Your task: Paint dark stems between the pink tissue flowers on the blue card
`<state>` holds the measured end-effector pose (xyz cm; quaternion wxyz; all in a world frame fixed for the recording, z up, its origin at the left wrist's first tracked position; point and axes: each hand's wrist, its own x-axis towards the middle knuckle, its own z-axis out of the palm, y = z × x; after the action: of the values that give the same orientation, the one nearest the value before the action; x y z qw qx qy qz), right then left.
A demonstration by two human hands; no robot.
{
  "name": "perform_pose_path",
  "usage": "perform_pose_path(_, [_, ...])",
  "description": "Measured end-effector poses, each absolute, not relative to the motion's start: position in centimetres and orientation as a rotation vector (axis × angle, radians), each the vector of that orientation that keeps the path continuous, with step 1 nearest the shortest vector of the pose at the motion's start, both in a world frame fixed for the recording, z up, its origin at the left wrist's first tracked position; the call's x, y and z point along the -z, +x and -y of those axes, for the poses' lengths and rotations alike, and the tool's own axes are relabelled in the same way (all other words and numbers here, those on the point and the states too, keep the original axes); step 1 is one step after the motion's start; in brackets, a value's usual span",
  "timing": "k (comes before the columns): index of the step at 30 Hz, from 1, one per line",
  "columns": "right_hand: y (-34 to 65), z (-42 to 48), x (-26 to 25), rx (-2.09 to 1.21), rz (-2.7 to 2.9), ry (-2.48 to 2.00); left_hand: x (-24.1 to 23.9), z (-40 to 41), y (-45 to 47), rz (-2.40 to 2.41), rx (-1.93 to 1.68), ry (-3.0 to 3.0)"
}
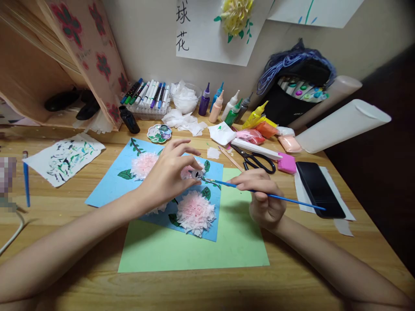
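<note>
Pretty sure this is somebody's craft corner, most likely at home: a wood-grain desk shoved against a plain wall, with a sheet of paper with a yellow flower stuck up on it. The art stuff gives it away, like squeeze paint bottles, a rack of markers, a flower-shaped palette, black-handled scissors and a blue sheet with fluffy pink flowers. Toss in a smartphone and a hand-painted pink panel, and it feels more homey than studio.
</note>
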<state>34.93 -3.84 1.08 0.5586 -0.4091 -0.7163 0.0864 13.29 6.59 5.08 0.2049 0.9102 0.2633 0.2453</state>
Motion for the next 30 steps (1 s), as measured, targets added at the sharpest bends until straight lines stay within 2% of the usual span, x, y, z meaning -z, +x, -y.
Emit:
perform_pose_path(5, [34.6,3.6,-1.1,-0.329,1.738,-0.972,-4.8,-6.5,13.4,-0.718,-0.672,2.535])
perform_pose_path(18, [34.4,3.4,-1.3,-0.386,1.677,-0.955,-4.5,-6.6,13.4,-0.711,-0.673,2.535])
perform_pose_path(25, [36.3,3.5,0.3,-0.069,1.48,-0.965,-4.9,-7.0,13.3,-0.744,-0.655,2.542])
perform_pose_path(30, [37.7,3.8,2.4,-0.138,1.76,-0.987,-4.8,-7.2,13.3,-0.757,-0.637,2.558])
